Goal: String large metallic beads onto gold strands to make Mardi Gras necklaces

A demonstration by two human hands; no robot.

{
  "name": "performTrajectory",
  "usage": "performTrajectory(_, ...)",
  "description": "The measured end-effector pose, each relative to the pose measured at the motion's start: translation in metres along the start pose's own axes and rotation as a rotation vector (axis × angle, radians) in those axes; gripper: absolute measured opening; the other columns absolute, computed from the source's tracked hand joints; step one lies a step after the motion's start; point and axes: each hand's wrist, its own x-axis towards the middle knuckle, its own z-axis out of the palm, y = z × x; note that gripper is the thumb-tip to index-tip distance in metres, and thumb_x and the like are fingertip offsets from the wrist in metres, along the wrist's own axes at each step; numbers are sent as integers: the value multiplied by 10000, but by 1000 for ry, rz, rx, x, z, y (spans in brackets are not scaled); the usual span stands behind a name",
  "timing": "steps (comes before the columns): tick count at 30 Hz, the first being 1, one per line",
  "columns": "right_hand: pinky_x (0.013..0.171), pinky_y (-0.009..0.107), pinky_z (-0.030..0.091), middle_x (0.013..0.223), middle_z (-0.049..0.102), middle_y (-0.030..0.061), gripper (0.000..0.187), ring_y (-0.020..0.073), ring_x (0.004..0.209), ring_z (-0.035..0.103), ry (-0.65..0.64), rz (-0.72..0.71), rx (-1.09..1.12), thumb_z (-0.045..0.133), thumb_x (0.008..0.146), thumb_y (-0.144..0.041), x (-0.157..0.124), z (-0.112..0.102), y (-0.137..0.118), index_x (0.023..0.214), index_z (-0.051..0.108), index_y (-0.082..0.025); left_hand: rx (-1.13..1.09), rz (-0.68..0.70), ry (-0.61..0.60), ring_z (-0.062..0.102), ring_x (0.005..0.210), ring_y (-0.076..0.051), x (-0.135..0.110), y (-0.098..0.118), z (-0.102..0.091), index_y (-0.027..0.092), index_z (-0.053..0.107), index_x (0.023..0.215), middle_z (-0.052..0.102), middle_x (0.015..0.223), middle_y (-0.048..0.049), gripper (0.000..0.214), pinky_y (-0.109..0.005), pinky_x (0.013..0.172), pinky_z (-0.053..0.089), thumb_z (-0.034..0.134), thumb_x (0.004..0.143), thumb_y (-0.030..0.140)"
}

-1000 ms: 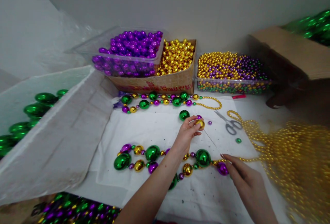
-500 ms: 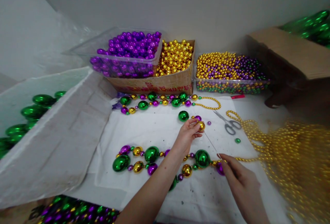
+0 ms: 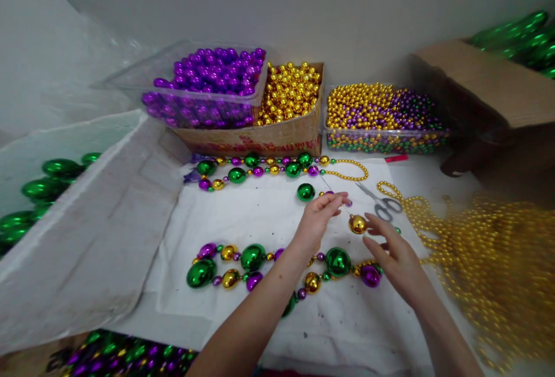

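One gold ball, just out of the left hand.
Head view: it now seems strung on the thread this hand pinches; the right hand is loosely spread just beside it, contact unclear.

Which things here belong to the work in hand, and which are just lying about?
In use:
left hand, pinching a thin strand
gold bead, between the hands
right hand, open beside that bead

Apparently just lying about:
scissors
red object
far bead string
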Motion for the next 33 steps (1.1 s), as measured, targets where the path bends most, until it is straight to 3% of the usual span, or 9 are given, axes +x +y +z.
performTrajectory(3, 738, 338, 481, 1212, 574, 95, 363, 253, 1112, 505, 99, -109, -60, 515, 873, -405, 8, -10, -7, 1178, 618, -236, 141, 148, -29, 569, 1054, -203, 3, 10, 8, 171, 724, 830, 659, 1119, -77, 188, -328, 934, 401, 574, 845, 282)
performTrajectory(6, 688, 320, 461, 1116, 626, 84, 263, 251, 1061, 530, 108, -152, -51, 544, 858, -378, 17, -10, -9, 1023, 695, -240, 207, 253, -66, 568, 1063, -200, 4, 18, 19, 180, 728, 839, 653, 1101, -74, 191, -338, 963, 390, 556, 861, 259)
performTrajectory(9, 655, 297, 433, 940, 671, 60, 184, 221, 916, 578, 108, -79, 68, 581, 832, -346, 20, -9, -7, 834, 705, -209, 229, 298, -71, 561, 1077, -200, 4, 24, 25, 182, 726, 812, 650, 1101, -73, 186, -342, 969, 387, 556, 862, 240)
performTrajectory(13, 465, 231, 335, 670, 640, 9, 182, 112, 530, 475, 166, 142, 404, 643, 795, -360, 16, -18, -10, 830, 675, -184, 157, 182, -128, 594, 1002, -194, 5, 22, 21, 184, 701, 933, 659, 1108, -76, 189, -314, 840, 456, 551, 864, 276)
performTrajectory(16, 392, 190, 244, 516, 513, -41, 175, 72, 436, 373, 222, 178, 710, 685, 774, -352, 12, -34, -14, 827, 652, -188, 162, 41, -141, 624, 862, -157, 10, 10, 8, 189, 647, 1060, 679, 1064, -74, 244, -272, 724, 479, 544, 857, 275)
performTrajectory(20, 399, 159, 276, 522, 492, -41, 159, 57, 453, 376, 323, 172, 825, 746, 726, -294, 5, -50, -5, 770, 646, -179, 504, -26, -15, 628, 767, -130, 21, -11, -21, 159, 650, 986, 696, 958, -58, 204, -244, 672, 487, 515, 837, 193)
performTrajectory(25, 400, 149, 294, 543, 535, -20, 184, 61, 467, 402, 349, 255, 779, 750, 724, -308, -11, -47, 20, 805, 661, -168, 950, 14, 103, 640, 808, -171, 33, -19, -50, 171, 675, 904, 702, 910, -47, 216, -295, 759, 499, 497, 801, 102)
performTrajectory(29, 405, 146, 295, 553, 538, -19, 185, 57, 471, 405, 359, 270, 760, 740, 739, -313, -19, -42, 30, 812, 665, -162, 1126, 55, 137, 613, 983, -227, 36, -14, -47, 167, 679, 948, 681, 1033, -91, 324, -352, 906, 446, 466, 760, 11)
performTrajectory(33, 407, 144, 294, 556, 528, -21, 184, 53, 470, 403, 349, 267, 768, 734, 750, -315, -22, -43, 31, 825, 669, -161, 1259, 100, 99, 601, 1024, -248, 43, -14, -34, 142, 660, 1016, 663, 1072, -133, 375, -351, 919, 431, 429, 765, -13)
